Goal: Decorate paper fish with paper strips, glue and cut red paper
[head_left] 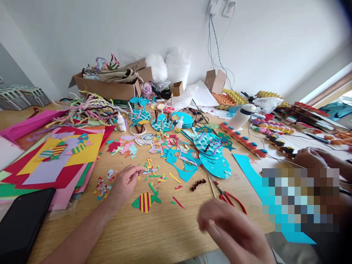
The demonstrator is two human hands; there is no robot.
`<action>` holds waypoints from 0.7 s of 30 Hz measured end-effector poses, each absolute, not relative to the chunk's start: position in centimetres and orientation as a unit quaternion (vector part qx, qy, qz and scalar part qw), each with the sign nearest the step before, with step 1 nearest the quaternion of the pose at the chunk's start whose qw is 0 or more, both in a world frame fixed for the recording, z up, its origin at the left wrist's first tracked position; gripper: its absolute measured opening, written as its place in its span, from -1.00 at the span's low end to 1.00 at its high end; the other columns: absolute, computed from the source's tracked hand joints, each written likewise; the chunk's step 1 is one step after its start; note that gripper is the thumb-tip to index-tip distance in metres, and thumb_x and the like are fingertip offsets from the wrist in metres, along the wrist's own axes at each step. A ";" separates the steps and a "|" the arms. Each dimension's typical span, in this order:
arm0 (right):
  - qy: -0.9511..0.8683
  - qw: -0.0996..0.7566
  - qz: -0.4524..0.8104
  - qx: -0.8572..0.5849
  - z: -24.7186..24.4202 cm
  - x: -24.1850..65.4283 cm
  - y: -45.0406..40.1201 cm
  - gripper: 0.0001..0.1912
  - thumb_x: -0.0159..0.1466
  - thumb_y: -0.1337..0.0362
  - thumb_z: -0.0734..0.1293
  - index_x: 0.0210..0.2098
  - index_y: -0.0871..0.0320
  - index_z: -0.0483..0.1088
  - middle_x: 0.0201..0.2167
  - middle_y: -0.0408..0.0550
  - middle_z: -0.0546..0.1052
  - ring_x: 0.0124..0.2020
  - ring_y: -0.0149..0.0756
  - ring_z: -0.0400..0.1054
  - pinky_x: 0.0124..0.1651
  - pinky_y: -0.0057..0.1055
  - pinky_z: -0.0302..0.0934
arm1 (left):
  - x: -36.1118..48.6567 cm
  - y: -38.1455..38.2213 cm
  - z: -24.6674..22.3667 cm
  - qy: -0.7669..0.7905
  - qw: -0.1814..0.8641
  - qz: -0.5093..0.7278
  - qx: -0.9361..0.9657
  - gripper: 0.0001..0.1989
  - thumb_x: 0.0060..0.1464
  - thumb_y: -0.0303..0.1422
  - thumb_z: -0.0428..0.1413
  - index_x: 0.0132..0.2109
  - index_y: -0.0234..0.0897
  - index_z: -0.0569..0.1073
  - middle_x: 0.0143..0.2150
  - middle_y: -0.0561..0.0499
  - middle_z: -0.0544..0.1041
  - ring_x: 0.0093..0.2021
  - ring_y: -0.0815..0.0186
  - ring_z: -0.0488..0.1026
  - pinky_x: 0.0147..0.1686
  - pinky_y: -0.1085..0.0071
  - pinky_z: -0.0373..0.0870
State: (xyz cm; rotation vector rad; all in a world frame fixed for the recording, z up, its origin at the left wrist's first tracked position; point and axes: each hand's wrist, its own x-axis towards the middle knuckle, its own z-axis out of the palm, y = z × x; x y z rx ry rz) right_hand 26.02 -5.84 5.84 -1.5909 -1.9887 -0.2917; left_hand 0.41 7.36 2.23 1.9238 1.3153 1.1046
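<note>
Your left hand (127,183) is at the loose paper strips (154,176); whether its fingers grip one cannot be determined. Your right hand (231,227), blurred, is loosely curled, contents undetermined. The striped paper fish (144,202) lies on the worktop (165,236) between them. Assessed step: sorting strips; next move calls for a light, single-piece pinch.

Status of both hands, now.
Left hand: partly closed beside the paper strips; whether it grips one can't be told.
Right hand: loosely curled, blurred; whether it holds anything can't be told.
</note>
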 end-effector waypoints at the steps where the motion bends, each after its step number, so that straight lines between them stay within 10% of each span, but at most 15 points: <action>1: -0.752 0.269 -0.050 -0.599 6.3 25.5 -4.5 -0.75 0.29 0.36 0.17 -0.37 0.12 0.48 -0.62 -0.20 0.46 -0.59 -0.41 0.38 -0.31 -0.32 0.38 | 0.3 7.3 2.1 0.490 0.274 0.411 0.718 -0.76 0.04 -0.43 -0.09 -0.28 -0.27 0.48 -0.39 0.01 0.51 -0.37 0.31 0.46 -0.34 0.43 0.38; 6: -0.720 0.146 0.189 -0.651 5.5 24.3 -0.2 -0.86 0.21 0.41 0.24 -0.38 0.15 0.44 -0.43 -0.09 0.54 -0.42 -0.32 0.43 -0.41 -0.49 0.22 | 0.1 7.2 1.6 0.487 0.258 0.412 0.725 -0.75 0.03 -0.44 -0.09 -0.28 -0.25 0.48 -0.39 0.00 0.52 -0.38 0.30 0.46 -0.35 0.41 0.38; 21: -0.696 0.052 0.265 -0.665 3.3 23.2 2.2 -0.88 0.13 0.46 0.24 -0.42 0.17 0.39 -0.34 -0.04 0.49 -0.28 -0.28 0.36 -0.29 -0.46 0.06 | 0.3 7.0 1.3 0.456 0.242 0.401 0.756 -0.72 0.00 -0.50 -0.12 -0.33 -0.26 0.49 -0.41 -0.02 0.52 -0.40 0.31 0.46 -0.38 0.44 0.39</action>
